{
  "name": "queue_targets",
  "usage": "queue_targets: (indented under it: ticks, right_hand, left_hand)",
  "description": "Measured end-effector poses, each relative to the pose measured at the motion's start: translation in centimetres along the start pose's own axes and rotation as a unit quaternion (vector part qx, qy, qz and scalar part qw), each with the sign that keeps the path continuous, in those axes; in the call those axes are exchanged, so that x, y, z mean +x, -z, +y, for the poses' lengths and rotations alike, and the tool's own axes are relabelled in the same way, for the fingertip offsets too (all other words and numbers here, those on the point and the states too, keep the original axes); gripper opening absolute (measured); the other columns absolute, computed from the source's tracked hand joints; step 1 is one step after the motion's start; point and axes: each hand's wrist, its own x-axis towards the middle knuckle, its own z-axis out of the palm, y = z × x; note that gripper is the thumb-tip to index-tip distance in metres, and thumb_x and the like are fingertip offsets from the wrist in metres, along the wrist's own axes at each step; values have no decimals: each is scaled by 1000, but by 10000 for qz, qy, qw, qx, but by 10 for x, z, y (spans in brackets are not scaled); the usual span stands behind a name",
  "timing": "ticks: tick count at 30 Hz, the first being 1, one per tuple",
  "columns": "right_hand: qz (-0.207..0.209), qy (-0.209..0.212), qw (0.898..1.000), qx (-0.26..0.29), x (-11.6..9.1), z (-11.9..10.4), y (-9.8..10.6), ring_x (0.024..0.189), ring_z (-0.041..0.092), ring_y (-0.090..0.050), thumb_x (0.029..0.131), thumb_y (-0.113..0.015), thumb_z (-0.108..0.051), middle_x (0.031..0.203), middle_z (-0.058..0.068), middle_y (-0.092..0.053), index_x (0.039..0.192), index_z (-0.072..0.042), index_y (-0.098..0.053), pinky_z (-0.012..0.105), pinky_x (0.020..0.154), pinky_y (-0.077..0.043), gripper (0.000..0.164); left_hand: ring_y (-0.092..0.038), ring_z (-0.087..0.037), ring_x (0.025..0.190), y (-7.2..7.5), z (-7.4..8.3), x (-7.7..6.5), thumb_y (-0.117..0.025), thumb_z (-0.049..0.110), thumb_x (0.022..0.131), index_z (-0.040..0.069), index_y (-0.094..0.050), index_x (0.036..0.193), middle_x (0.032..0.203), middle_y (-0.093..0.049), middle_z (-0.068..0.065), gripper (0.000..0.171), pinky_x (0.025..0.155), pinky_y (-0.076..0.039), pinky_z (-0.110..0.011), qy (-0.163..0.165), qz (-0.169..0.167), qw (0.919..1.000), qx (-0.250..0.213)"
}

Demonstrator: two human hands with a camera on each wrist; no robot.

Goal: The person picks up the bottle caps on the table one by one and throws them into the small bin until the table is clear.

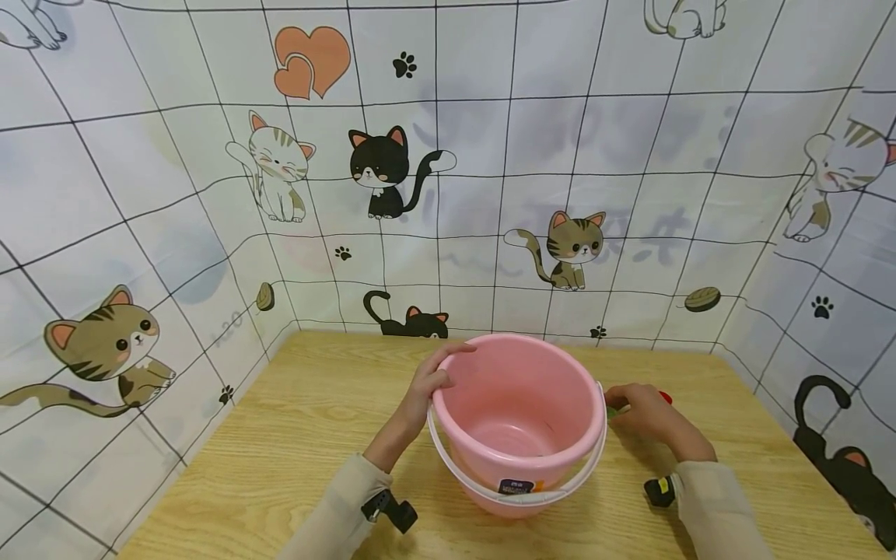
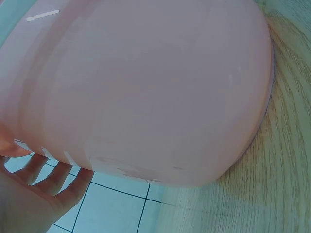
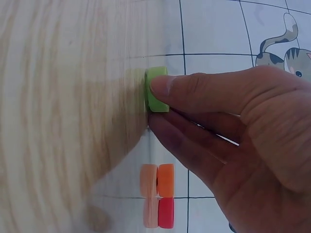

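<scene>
A pink bucket point(image 1: 521, 460) stands upright on the wooden table, with its white handle point(image 1: 521, 498) hanging down at the front. My left hand point(image 1: 427, 383) grips the bucket's left rim; in the left wrist view its fingers point(image 2: 73, 189) lie against the pink side. To the right of the bucket, my right hand point(image 1: 649, 416) is low over the tabletop. Its thumb and fingers pinch a small green block point(image 3: 158, 103) close to the table surface; whether the block touches it, I cannot tell. An orange block point(image 3: 166, 179) and a red block point(image 3: 166, 213) sit together beside that hand.
The wooden table point(image 1: 294, 451) reflects the blocks faintly. A white cloth with a cat print point(image 1: 476, 202) surrounds the table at the back and both sides. Each sleeve has a small black wrist camera point(image 1: 659, 491) at its cuff.
</scene>
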Motion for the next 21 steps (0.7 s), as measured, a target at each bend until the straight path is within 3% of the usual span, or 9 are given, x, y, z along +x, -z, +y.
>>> queue_targets:
  ticks: [8,21]
  right_hand:
    - [-20,-107,9999,109,0,-2,1,98,28,-72,76,-76,-3,102,5,-78,105,-8,-78,48,86,-58,29]
    - [54,-172,9998,130,3,-3,4,87,25,-73,78,-81,-9,99,11,-78,102,-5,-78,37,76,-59,25]
  left_hand:
    - [-62,-38,107,0,-1,0,-43,13,82,16,-59,142,143,-55,-16,62,78,-59,-42,13,-9,10000,23]
    - [-63,-36,105,-1,0,0,-44,12,83,15,-60,141,142,-56,-18,61,76,-59,-37,-39,24,10000,-26]
